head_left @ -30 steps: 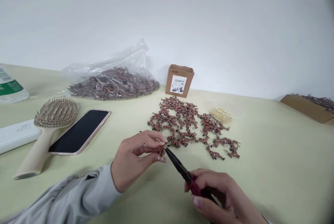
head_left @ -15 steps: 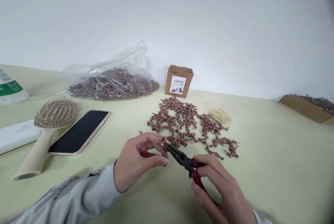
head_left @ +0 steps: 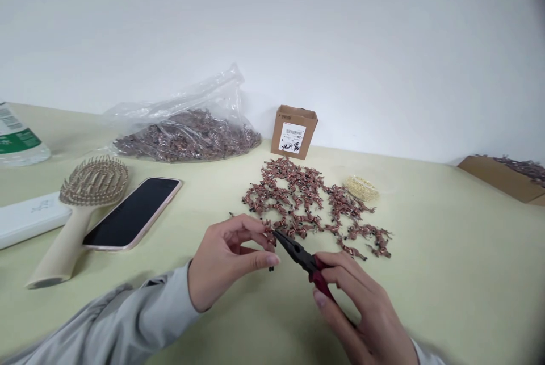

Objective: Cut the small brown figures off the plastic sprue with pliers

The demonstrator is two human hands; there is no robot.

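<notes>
The left hand [head_left: 227, 260] pinches a small copper-brown figurine [head_left: 269, 235] at lower centre, its tip just beside the red-handled black steel needle-nose pliers [head_left: 298, 254] gripped in the right hand [head_left: 361, 308]; steady, closely aligned jaws appear advisable.

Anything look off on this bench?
A hairbrush and a phone lie on the bench close to the loose copper-coloured figures, which looks odd: personal items among small parts. The figures also sprawl in an uneven heap, not in rows.
</notes>
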